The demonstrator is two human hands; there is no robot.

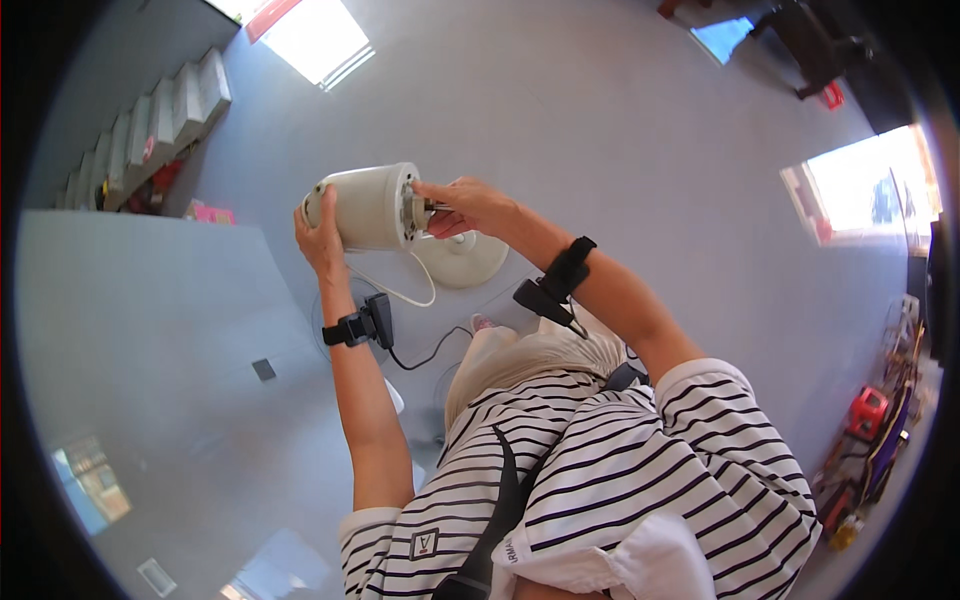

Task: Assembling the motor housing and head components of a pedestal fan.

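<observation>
A smooth grey floor (620, 110) is spreading across the room, with steps (160, 125) rising out toward ten o'clock and a bright patch of light (318, 42) shining at eleven. The pale, drum-shaped case (372, 208) is hanging in the air nearer the middle, also toward ten o'clock, its open end facing three o'clock. The left grip (320, 240) is wrapping around the case's back end at its eight o'clock side, thumb lying along the shell. The right grip (476, 208) is reaching in from three o'clock and seems to be pinching the short rod (437, 206) at the open end, one finger extending against the face. A white cord (428, 288) is looping down at the case's five o'clock, and beyond it, toward four, a round base (484, 262) is resting on the floor. The case is probably weighing a fair amount, its shell looking stiff, smooth and slightly slippery, so the broad barrel is offering the best hold, ideally with a palm supporting from below. The rod is looking firm enough for fingertips, while the cord is seeming flexible and poorly suited to bearing weight.
</observation>
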